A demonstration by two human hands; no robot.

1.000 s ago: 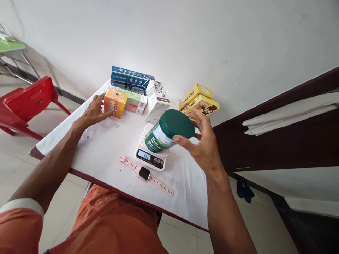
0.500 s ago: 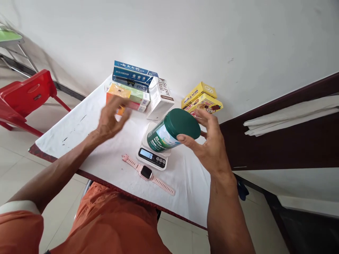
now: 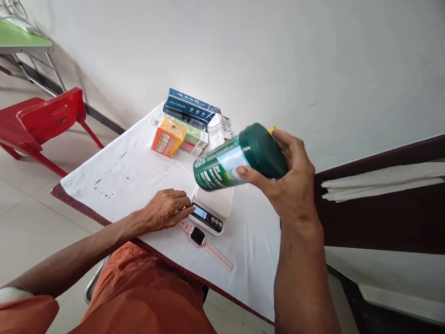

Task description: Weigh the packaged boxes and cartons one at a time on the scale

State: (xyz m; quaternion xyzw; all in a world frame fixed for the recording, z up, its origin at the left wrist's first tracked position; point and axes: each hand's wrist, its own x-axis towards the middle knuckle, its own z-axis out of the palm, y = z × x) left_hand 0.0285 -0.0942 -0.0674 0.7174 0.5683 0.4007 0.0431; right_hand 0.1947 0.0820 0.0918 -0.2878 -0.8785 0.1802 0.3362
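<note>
The white-covered tabletop point(image 3: 118, 185) carries everything here; twelve o'clock is the far edge, by the wall. Largest on it, the green lidded canister point(image 3: 239, 160) tilts over the kitchen scale, gripped by the right hand point(image 3: 294, 178), the nearer one, around the lid end. From that hand it lies toward ten; from the left hand point(image 3: 165, 211), toward two. Its long axis runs from between two and three, lid end, to between eight and nine. The kitchen scale point(image 3: 217, 204) has the left hand at nine, fingers bunched by the display; contact cannot be told. The orange box point(image 3: 168, 139) sits at eleven from the scale, the pink smartwatch point(image 3: 198, 236) at seven.
</note>
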